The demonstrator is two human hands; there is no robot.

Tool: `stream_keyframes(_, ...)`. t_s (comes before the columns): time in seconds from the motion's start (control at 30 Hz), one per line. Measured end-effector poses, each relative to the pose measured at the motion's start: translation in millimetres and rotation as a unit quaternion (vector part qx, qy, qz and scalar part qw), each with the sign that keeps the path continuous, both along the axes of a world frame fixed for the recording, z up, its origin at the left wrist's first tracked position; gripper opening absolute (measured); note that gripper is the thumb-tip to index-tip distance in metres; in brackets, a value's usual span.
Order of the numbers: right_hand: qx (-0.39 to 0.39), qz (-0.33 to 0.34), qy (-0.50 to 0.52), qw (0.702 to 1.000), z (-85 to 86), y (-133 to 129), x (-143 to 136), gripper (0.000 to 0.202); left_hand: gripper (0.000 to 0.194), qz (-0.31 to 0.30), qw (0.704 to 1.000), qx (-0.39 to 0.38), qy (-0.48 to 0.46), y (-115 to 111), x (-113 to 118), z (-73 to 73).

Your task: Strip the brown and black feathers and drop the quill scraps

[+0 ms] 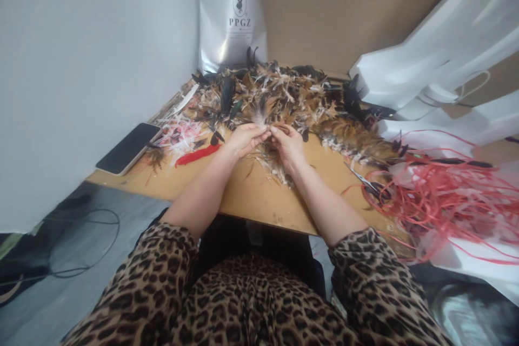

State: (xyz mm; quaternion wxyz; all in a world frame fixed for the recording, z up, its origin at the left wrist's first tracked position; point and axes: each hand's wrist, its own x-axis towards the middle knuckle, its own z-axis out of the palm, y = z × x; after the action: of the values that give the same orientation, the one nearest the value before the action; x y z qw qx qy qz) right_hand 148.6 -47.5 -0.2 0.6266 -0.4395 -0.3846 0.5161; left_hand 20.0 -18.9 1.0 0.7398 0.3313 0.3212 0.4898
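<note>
Head view, ordered from largest to smallest. The wooden surface (259, 200) fills the middle of the view, with a grey wall on the left and a silver printed bag (233, 16) standing at the back. A broad heap of feathers (284, 94), brown, black and white, lies across the far half of the surface. To the right a tangle of red ribbon strands (438, 194) spreads over white sheeting, with scissors (367, 183) at its near edge. A dark phone (127, 147) rests near the left edge, and a single red feather (198, 155) lies just left of the hands. The left hand (243, 140) and right hand (288, 146) meet at the near edge of the heap, fingertips touching. Each grip is pinched together on a small tuft of pale feathers (259, 117), which stands up just above the fingertips; the exact number of feathers held cannot be told. Judged from their look, such feathers are very light and soft, the vanes easily crushed or blown aside, and the stiffer quill ends offer the surest place to take hold.
</note>
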Motion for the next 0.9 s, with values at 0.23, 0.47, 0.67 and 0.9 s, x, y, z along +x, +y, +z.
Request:
stream_keyframes(0.23, -0.011, 0.034, -0.016, 0.999, 3.4, 6, 17, 0.038, 0.007, -0.058, 0.998, 0.005, 0.037, 1, -8, -0.8)
stream_keyframes(0.47, -0.021, 0.052, -0.017, 0.998, 1.6, 6, 17, 0.04, 0.008, -0.101, 0.993, 0.007, 0.055, -2, -7, -0.9)
stream_keyframes(0.67, -0.012, 0.058, -0.032, 0.998, -2.1, 6, 14, 0.038, 0.005, -0.112, 0.991, 0.015, 0.066, -4, -6, 0.9)
stream_keyframes(0.9, 0.004, 0.017, -0.063, 0.998, 1.0, 7, 18, 0.031, 0.006, -0.079, 0.993, 0.034, 0.075, -2, -6, 1.5)
